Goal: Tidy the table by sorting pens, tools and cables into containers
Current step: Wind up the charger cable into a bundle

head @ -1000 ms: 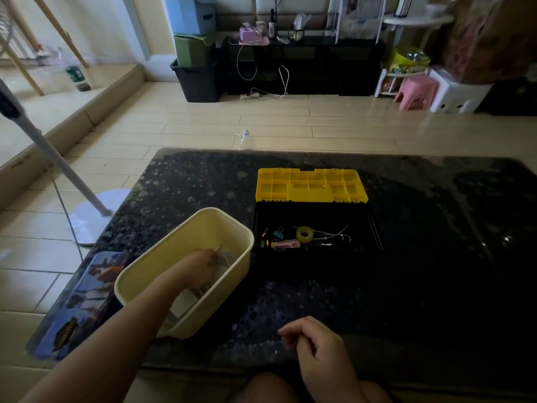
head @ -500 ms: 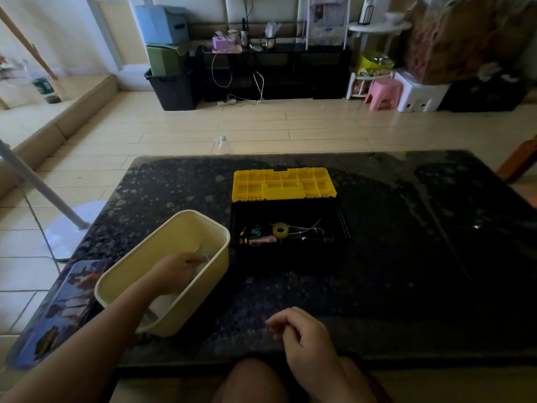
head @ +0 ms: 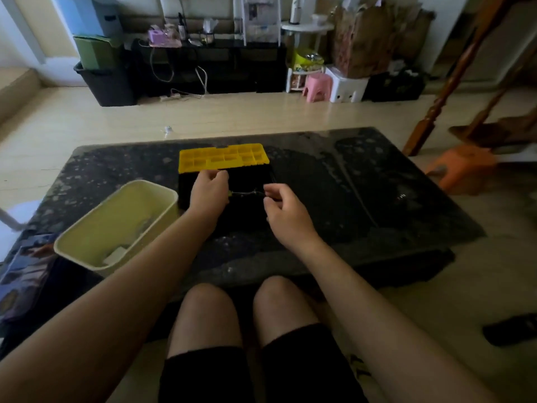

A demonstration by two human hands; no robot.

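The right hand (head: 283, 206) grip pinches a thin wire (head: 247, 193) in the black toolbox (head: 254, 178); left hand (head: 209, 194) grip: cannot tell. Lift slowly, avoiding snags.

No text, label, brand or number is legible; print on the near-left blue sheet (head: 26, 274) is too blurred.

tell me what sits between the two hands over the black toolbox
In the head view, a thin pale wire runs between the left hand and the right hand, over the black toolbox. Whether either hand grips it is unclear.
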